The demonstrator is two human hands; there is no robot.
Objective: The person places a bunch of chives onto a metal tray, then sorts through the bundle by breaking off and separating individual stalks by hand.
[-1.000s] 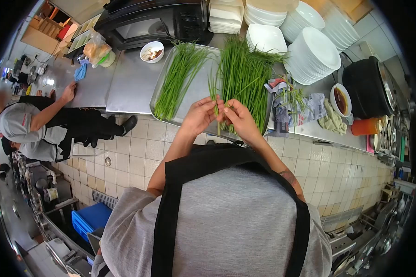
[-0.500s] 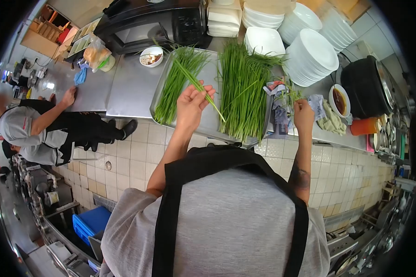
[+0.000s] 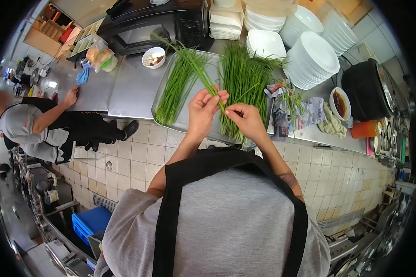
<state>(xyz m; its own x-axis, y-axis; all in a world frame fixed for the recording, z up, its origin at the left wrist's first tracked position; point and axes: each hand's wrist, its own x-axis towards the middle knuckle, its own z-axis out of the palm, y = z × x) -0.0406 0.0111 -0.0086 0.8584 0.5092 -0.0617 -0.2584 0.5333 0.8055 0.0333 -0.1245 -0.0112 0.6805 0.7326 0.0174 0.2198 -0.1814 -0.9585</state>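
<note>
My left hand (image 3: pixel 204 108) is closed around a few long green chives (image 3: pixel 199 71), held slanting above the metal tray (image 3: pixel 213 62). At their lower ends, the fingers of my right hand (image 3: pixel 249 121) are pinched together, touching the stalk tips. On the tray's left side lies a smaller bunch of chives (image 3: pixel 173 99). A larger, thicker pile of chives (image 3: pixel 245 76) fills the right side, partly hidden by my right hand. Crumpled newspaper (image 3: pixel 313 111) with loose green scraps (image 3: pixel 290 99) on it lies right of the tray.
Stacked white dishes (image 3: pixel 312 60) stand at the back right, near a bowl of dark sauce (image 3: pixel 340 103) and a cloth (image 3: pixel 333 125). Behind the tray are a black microwave (image 3: pixel 148 34) and a small white bowl (image 3: pixel 153 57). Another person (image 3: pixel 37 124) stands at the counter on the left.
My right hand has moved left from the newspaper to the lower ends of the held chives. My left hand has shifted slightly right and down, still holding them.
</note>
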